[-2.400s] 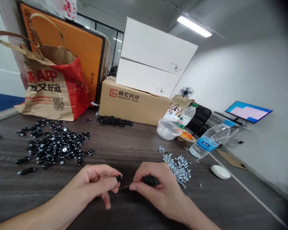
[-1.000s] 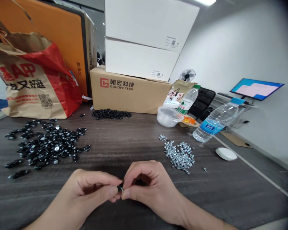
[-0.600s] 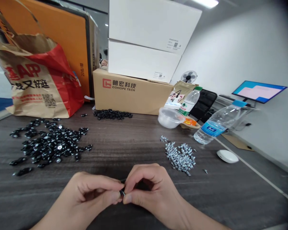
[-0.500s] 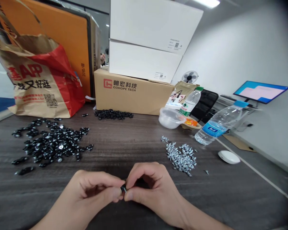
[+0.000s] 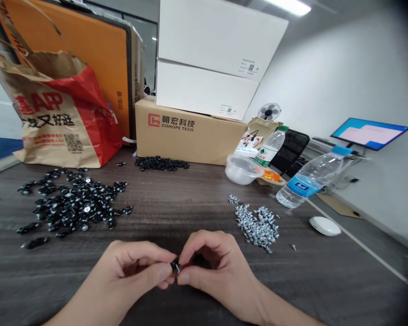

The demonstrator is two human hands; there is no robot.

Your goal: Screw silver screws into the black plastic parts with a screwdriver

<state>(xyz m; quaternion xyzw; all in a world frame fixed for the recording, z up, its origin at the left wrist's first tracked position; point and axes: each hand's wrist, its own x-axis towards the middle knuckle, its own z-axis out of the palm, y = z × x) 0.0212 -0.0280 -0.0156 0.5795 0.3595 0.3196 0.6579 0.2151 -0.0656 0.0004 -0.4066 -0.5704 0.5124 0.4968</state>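
Observation:
My left hand (image 5: pixel 132 274) pinches a small black part (image 5: pixel 174 263) between thumb and forefinger, low in the middle of the view. Against it, my right hand (image 5: pixel 219 274) has thumb and forefinger closed on a small silver screw (image 5: pixel 178 268), whose shank shows at the black part. The fingertips of both hands nearly touch and hide most of the two pieces. A loose pile of black parts with silver centres (image 5: pixel 78 203) lies beyond my left hand. Silver screws (image 5: pixel 256 226) are heaped beyond my right hand, with a single screw (image 5: pixel 293 247) apart from them.
A smaller heap of black parts (image 5: pixel 161 163) lies before a cardboard box (image 5: pixel 190 140) carrying white boxes (image 5: pixel 204 86). At left stands a paper bag (image 5: pixel 61 117). To the right are a plastic tub (image 5: pixel 243 171), two bottles (image 5: pixel 304 183) and a white rounded device (image 5: pixel 324 225).
The camera view has shifted slightly. Both hands keep nearly the same pose, and the right fingertips have moved a little, so more of the silver screw shows.

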